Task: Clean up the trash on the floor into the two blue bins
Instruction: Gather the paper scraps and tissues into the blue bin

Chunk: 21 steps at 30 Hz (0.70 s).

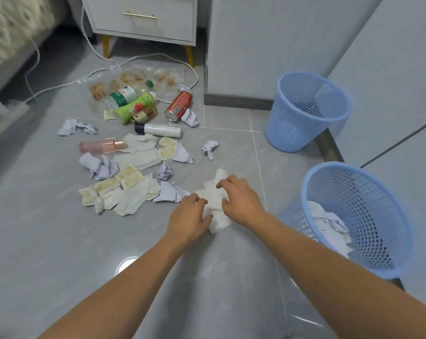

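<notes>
A person crouches over a grey tiled floor (60,241), both bare forearms reaching forward into view. The left hand (188,217) and the right hand (241,200) meet over one crumpled white tissue (215,204), which lies on the tile just in front of the main litter. The fingers of each hand curl down onto the tissue from opposite sides, pressing and gathering it between them; it is not lifted clear of the floor. The tissue's long axis runs roughly away from the person, from the near end below the left thumb to a far tip above the right fingers. The near blue bin (353,216), a mesh basket already holding white paper, stands to the right of the hands, closest to the right arm, so the carry would likely go rightward. A second blue bin (304,111) stands farther away. Beyond the hands lie more tissues, crumpled paper, bottles and a red can (179,106).
</notes>
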Available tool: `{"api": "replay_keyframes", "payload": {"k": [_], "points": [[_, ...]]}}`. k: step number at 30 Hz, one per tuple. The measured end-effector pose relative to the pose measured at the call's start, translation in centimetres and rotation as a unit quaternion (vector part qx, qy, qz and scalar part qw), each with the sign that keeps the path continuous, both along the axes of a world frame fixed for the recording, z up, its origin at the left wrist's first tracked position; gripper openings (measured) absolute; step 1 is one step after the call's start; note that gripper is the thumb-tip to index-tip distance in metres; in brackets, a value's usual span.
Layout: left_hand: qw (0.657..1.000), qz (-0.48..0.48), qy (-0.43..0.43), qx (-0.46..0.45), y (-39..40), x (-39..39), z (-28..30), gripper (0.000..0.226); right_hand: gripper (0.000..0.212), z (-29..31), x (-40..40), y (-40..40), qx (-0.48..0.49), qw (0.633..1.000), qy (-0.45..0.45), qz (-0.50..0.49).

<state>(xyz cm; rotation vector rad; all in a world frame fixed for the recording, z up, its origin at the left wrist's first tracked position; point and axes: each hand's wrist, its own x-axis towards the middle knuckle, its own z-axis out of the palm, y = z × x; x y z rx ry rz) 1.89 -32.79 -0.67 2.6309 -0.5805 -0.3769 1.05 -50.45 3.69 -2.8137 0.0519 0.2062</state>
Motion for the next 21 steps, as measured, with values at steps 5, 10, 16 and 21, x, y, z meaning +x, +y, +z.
{"api": "replay_keyframes", "payload": {"k": [5, 10, 16, 21], "points": [[1.0, -0.013, 0.002, -0.004, -2.4, 0.0, -3.8, 0.069, 0.067, -4.9, 2.2, -1.4, -0.037, 0.994, 0.094, 0.027], [0.997, 0.003, -0.077, 0.021, -3.2, 0.2, -5.8, 0.044, 0.048, -7.2, 2.4, -2.5, -0.08, 0.993, 0.068, 0.046], [0.997, 0.034, -0.015, -0.062, -1.6, -1.4, -5.6, 0.016, 0.006, -6.0, 0.8, -2.1, -0.044, 0.998, 0.019, 0.03], [0.996, 0.058, 0.012, -0.067, 1.4, -3.3, -4.1, 0.019, 0.017, -3.9, -0.6, -1.9, -0.038, 0.998, 0.04, -0.001]]}}
